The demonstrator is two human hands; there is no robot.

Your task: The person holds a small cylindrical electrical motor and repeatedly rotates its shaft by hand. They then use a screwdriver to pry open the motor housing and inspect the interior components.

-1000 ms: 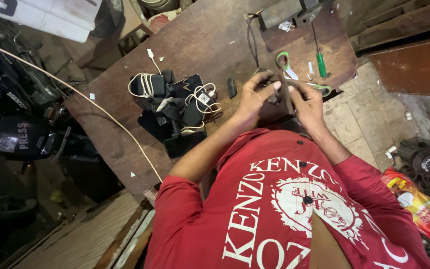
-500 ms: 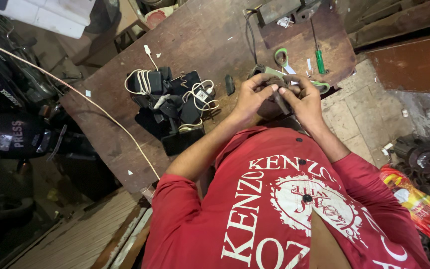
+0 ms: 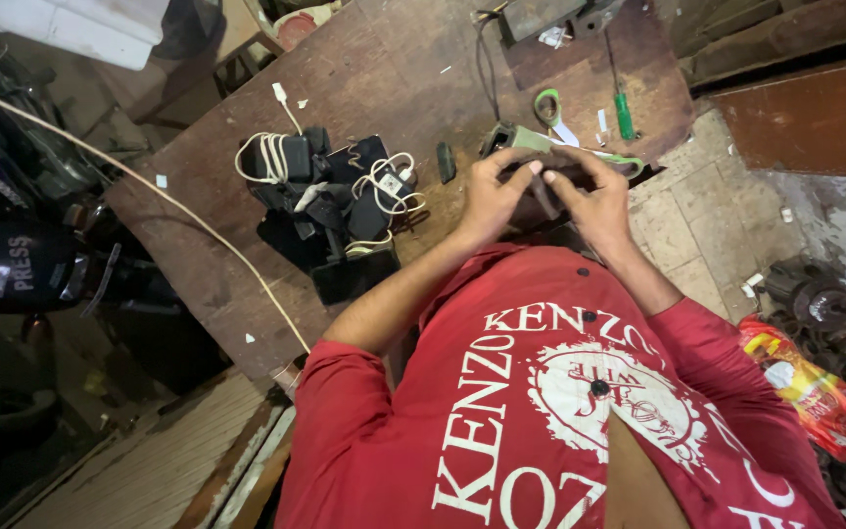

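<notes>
Over wooden table (image 3: 374, 59), left hand (image 3: 490, 196) & right hand (image 3: 594, 201) — fingers curled — grip small dark device (image 3: 540, 181), wrists angled inward.

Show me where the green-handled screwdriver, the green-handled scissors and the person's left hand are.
green-handled screwdriver (image 3: 624, 115), head view, on its handle.
green-handled scissors (image 3: 547, 104), head view, on the finger loop.
left hand (image 3: 490, 192), head view, on its back.
</notes>
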